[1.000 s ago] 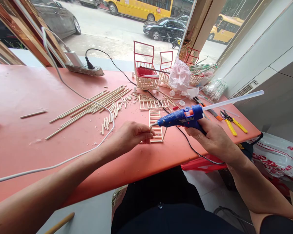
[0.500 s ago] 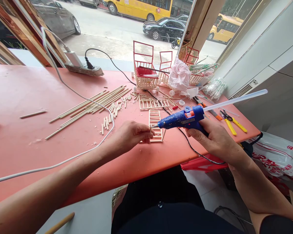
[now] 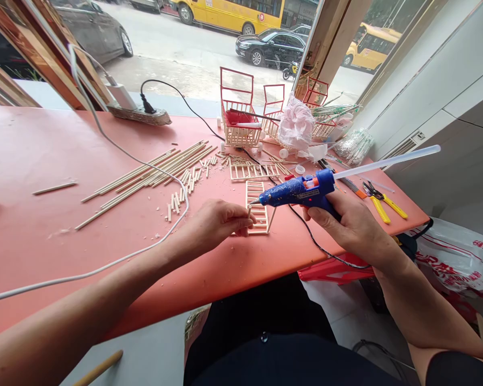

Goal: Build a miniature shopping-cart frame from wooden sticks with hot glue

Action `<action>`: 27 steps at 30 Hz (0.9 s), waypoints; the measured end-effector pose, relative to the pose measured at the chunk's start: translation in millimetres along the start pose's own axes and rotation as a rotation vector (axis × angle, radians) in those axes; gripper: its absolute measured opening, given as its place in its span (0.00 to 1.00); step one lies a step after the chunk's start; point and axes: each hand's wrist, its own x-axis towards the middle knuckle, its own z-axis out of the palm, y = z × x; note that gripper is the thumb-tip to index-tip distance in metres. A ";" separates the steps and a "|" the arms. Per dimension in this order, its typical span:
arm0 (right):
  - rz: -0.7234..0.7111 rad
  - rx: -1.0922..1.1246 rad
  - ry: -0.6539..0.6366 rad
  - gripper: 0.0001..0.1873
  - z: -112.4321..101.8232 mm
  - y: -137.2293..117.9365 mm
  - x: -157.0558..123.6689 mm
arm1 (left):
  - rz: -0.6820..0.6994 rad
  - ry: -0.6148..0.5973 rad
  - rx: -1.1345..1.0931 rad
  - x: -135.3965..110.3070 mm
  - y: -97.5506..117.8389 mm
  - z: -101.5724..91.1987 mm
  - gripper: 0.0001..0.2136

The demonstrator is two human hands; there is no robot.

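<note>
Head: glue gun point(image 3: 301, 192) tip at left grip's point(image 3: 214, 225) stick point(image 3: 248, 212)

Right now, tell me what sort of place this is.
Likely a street-side craft workbench: right hand holds a blue glue gun, left hand pinches a short stick, and stick carts stand by the window.

On the red table point(image 3: 32, 225), long wooden sticks point(image 3: 153, 174) are spread beside a white cable point(image 3: 187, 201). A power strip point(image 3: 139, 114) is set by the window. Small stick carts point(image 3: 239, 131) are lined up at the far edge, and yellow-handled pliers point(image 3: 382, 201) are laid near the right end.
</note>
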 end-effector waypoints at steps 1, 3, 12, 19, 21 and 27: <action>0.003 -0.009 0.002 0.12 0.1 1.0 -0.3 | 0.000 0.000 0.000 0.1 0.0 0.0 0.13; 0.009 -0.027 0.005 0.13 0.0 2.5 -1.3 | 0.000 -0.002 -0.001 0.1 0.3 0.0 0.13; 0.005 -0.082 0.009 0.11 -5.2 -1.6 -8.3 | -0.006 -0.013 0.018 0.7 3.4 -0.5 0.14; -0.070 -0.070 0.021 0.10 -0.4 -6.3 -4.4 | 0.005 0.003 0.018 1.0 3.1 0.7 0.14; -0.081 -0.083 0.045 0.10 1.9 -5.8 -2.0 | 0.009 0.003 0.009 1.0 3.1 1.1 0.14; -0.056 -0.096 0.150 0.11 1.4 -3.9 -1.1 | -0.021 -0.016 0.005 1.0 2.2 1.9 0.14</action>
